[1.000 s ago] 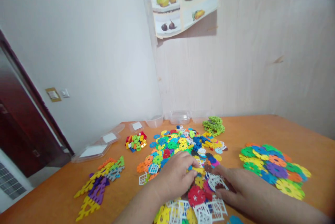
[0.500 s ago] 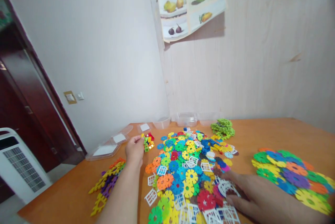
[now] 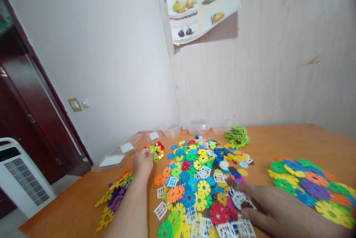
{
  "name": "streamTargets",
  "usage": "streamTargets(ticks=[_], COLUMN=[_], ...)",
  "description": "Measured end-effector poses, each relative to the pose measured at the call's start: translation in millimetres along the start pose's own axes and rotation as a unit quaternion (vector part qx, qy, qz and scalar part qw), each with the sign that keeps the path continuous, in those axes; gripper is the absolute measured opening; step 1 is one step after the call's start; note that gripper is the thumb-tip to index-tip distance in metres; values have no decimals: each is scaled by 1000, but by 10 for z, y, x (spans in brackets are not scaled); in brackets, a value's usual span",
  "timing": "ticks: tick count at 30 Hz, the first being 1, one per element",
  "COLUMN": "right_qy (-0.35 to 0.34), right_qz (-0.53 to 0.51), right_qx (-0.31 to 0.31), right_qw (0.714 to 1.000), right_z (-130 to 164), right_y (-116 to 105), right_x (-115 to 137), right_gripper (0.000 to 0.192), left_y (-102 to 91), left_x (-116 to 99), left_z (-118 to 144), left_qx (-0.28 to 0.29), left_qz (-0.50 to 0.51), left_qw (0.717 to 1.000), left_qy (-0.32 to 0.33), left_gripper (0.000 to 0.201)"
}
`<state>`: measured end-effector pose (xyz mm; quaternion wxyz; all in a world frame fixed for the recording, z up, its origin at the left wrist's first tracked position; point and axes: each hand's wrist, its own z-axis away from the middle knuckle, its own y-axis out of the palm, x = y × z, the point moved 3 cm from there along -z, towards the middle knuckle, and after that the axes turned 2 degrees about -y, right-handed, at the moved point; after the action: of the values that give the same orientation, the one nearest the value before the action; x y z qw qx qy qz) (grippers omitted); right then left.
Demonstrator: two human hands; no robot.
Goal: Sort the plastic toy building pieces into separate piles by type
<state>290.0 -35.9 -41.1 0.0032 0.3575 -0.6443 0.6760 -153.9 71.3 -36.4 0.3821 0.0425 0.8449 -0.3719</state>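
My left hand (image 3: 143,162) reaches to the far left of the table, its fingers closed on a small yellow block (image 3: 151,151). It is at the edge of a little heap of red, yellow and green blocks (image 3: 158,151). Low on the right, my right hand (image 3: 263,202) rests over the near side of a wide pile of flower-shaped plastic discs (image 3: 203,187). Its thumb and forefinger are spread, with white lattice window pieces (image 3: 241,198) between and under them. A large red disc (image 3: 219,214) lies left of the thumb.
Larger flower discs (image 3: 315,189) are heaped at the right, green linking pieces (image 3: 237,136) at the back. Yellow and purple linking pieces (image 3: 115,195) lie beside my left forearm. Clear plastic boxes (image 3: 197,126) and lids (image 3: 111,161) line the far and left edges.
My left hand has lowered and tilted toward the small block heap, bringing the yellow block down to it. More of the heap shows behind the fingers. My right hand has hardly moved.
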Motion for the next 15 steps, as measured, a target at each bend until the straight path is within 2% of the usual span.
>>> streamTargets(ticks=[8,15], right_qy=[11,15], right_qz=[-7,-4], right_qx=[3,3], right_qw=[1000,1000], right_z=[13,13], right_y=[-78,-68], right_x=[96,69], right_gripper=[49,48], left_y=[10,31], left_x=[-94,-108], left_z=[57,75], left_qx=[25,29], left_qz=[-74,-93], left_qw=[997,995], left_qy=[27,31], left_gripper=[17,20])
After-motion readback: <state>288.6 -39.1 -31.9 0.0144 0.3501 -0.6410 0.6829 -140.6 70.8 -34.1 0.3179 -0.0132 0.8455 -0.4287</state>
